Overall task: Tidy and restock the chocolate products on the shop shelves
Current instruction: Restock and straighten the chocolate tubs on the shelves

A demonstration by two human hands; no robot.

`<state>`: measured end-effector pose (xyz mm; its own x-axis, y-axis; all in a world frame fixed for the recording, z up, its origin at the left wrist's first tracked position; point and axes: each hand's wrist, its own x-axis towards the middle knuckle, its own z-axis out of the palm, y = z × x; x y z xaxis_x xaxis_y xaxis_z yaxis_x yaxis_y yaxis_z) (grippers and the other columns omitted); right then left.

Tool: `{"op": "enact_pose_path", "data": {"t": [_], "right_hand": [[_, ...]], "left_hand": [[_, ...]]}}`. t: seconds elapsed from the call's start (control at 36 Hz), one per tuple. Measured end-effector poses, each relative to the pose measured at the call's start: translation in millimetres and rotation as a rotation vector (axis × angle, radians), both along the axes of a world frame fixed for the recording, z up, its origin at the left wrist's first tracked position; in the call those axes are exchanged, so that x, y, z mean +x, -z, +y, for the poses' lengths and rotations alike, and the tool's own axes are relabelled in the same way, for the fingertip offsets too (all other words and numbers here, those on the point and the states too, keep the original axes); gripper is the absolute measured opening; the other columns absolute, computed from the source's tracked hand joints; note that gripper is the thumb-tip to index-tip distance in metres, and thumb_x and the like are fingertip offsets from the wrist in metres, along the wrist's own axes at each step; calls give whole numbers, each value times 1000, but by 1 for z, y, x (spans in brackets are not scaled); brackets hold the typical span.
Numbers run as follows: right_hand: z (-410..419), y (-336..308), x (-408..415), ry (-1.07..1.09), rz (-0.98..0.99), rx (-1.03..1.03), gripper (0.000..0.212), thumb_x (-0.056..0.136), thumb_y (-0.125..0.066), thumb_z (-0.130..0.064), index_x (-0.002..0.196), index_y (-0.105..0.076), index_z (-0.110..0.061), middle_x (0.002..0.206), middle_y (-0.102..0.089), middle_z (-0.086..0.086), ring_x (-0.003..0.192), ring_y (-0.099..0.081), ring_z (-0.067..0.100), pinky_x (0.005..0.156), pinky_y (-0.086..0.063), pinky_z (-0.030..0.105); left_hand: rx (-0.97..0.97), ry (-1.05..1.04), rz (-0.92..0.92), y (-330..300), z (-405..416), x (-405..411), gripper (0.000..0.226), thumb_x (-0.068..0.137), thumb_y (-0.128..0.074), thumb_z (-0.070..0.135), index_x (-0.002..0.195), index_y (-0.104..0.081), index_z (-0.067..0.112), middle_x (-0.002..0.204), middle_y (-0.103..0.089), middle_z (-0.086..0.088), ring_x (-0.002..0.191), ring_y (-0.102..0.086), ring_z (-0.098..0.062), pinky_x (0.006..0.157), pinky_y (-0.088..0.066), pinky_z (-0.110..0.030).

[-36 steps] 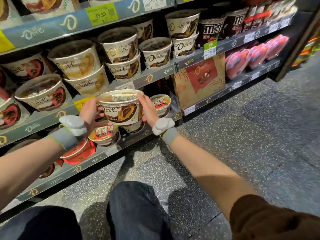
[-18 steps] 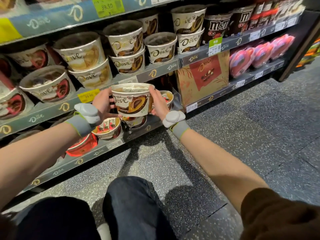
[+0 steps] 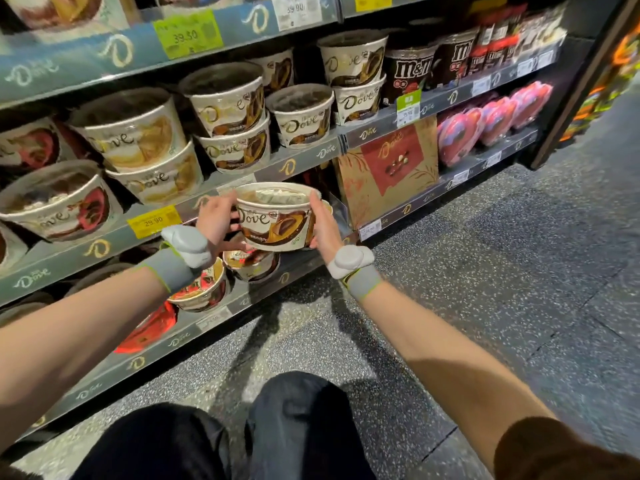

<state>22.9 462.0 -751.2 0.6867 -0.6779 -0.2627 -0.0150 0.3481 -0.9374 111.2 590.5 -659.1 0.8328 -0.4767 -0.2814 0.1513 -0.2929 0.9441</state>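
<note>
A cream and brown Dove chocolate tub [image 3: 275, 220] hangs in the air in front of the shelf edge [image 3: 301, 161], held from both sides. My left hand [image 3: 216, 221] grips its left wall and my right hand [image 3: 322, 226] grips its right wall. Above it on the middle shelf stand stacked brown Dove tubs [image 3: 232, 123] and a single tub [image 3: 301, 116]. Under the held tub, the lower shelf carries smaller tubs [image 3: 204, 289], partly hidden by my wrists.
Yellow-swirl Dove tubs [image 3: 138, 147] and red-swirl tubs [image 3: 59, 202] fill the shelf to the left. M&M's tubs [image 3: 412, 71], a gold and red Dove gift box [image 3: 388, 168] and pink heart boxes [image 3: 491, 123] sit to the right. My knees [image 3: 294, 410] are above the speckled floor [image 3: 485, 271].
Both hands have carried the tub upward and to the right, from the lower shelf level toward the middle shelf edge. The view has shifted a little with it.
</note>
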Motion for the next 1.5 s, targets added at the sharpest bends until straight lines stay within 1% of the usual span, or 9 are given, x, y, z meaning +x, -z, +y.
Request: {"op": "enact_pose_path", "data": {"t": [0.08,0.14,0.28,0.42,0.61,0.72,0.89,1.03,1.5], "right_hand": [[0,-19,-26,49,-30,-18,92,79,-43,-76,151,-18,-25,155,-27,1,139,-30,22,112,-29,50],[-6,-17,-33,52,-37,-37,98,73,-43,-79,150,-19,-23,154,-28,3,138,-31,24,111,-30,49],[-28,-16,-51,107,-12,-146,65,93,-38,-60,138,-32,-15,138,-47,9,113,-48,21,67,-37,22],[-44,-24,-63,133,4,-168,78,85,-40,-69,142,-28,-18,141,-44,7,126,-45,23,102,-39,43],[-68,-33,-47,183,-20,-156,100,63,-45,-83,142,-32,-25,145,-41,1,132,-40,22,108,-33,53],[-85,-36,-31,266,-76,-145,104,60,-46,-91,143,-33,-30,150,-37,-4,142,-26,25,113,-22,55],[-118,-69,-21,340,-169,-249,88,78,-35,-78,149,-27,-26,155,-27,-4,146,-15,21,118,-11,51],[-152,-103,-16,302,-208,-387,60,98,-33,-51,148,-31,-17,151,-37,2,138,-33,16,115,-25,34],[-206,-162,9,168,-162,-445,60,99,-26,-52,148,-29,-17,153,-31,2,141,-28,17,119,-17,35]], "left_hand": [[-2,15,-18,7,-17,-5,35,94,-52,40,120,-53,16,117,-59,-9,95,-60,-21,65,-59,-49],[-1,38,-55,11,-25,-5,33,94,-53,36,120,-53,15,116,-59,-7,96,-60,-20,57,-58,-40],[-22,106,-56,12,-48,-17,36,95,-53,34,120,-51,8,122,-59,-14,99,-60,-25,63,-56,-41],[-52,129,10,9,-67,-23,45,89,-57,43,120,-53,10,107,-60,-8,96,-61,-24,67,-57,-55],[-125,121,27,17,-94,-12,39,92,-55,40,119,-53,12,112,-62,-8,101,-60,-23,64,-58,-46],[-158,108,-39,8,-113,-10,43,95,-48,45,124,-51,14,109,-59,-1,109,-58,-26,81,-56,-52],[-349,199,-24,-22,-139,-12,34,98,-33,21,124,-56,23,121,-59,-2,106,-57,-16,75,-58,-44],[-407,229,-117,-46,-155,-3,70,78,-31,-13,139,-46,19,120,-61,3,99,-63,-9,76,-59,-40],[-317,349,-316,-83,-168,22,88,60,-30,-20,138,-48,17,131,-59,-1,124,-52,-28,96,-51,-43]]}}
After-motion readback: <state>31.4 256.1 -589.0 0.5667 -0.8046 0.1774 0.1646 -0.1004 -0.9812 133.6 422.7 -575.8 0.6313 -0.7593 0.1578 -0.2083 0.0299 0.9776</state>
